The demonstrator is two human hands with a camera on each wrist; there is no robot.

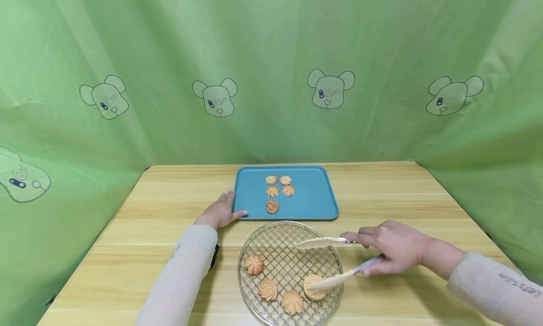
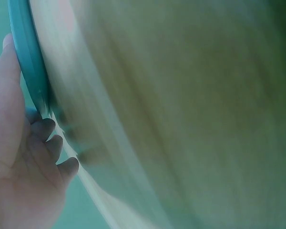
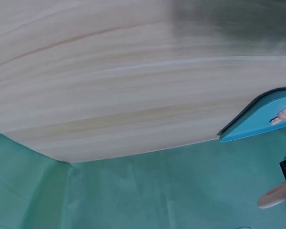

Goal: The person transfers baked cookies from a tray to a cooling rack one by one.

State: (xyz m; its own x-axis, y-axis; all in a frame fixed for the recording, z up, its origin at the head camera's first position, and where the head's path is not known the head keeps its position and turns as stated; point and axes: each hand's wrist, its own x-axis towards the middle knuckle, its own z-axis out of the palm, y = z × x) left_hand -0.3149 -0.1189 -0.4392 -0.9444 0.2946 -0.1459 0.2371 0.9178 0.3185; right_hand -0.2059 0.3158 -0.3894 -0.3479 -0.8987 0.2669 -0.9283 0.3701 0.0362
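Observation:
My left hand (image 1: 219, 212) holds the front left corner of a blue tray (image 1: 311, 201), thumb over the front rim and fingers along the left side. Four cookies in two rows and a pretzel (image 1: 272, 207) lie on it. A pair of tongs (image 1: 324, 241) with cream tips is in my right hand (image 1: 392, 247), its arms spread apart. Below them is a round wire rack (image 1: 288, 262). The lower tip overlaps a round dotted cookie (image 1: 313, 294). Only a fingertip (image 3: 274, 194) and a bit of the tongs show in the right wrist view.
On the rack's left and front lie a flower-shaped cookie (image 1: 254, 264), a swirled cookie (image 1: 267, 289) and a ridged cookie (image 1: 292, 302). The rack stands just in front of the tray on a wooden table (image 1: 169, 213). Green curtain (image 1: 271, 133) encloses the back and sides.

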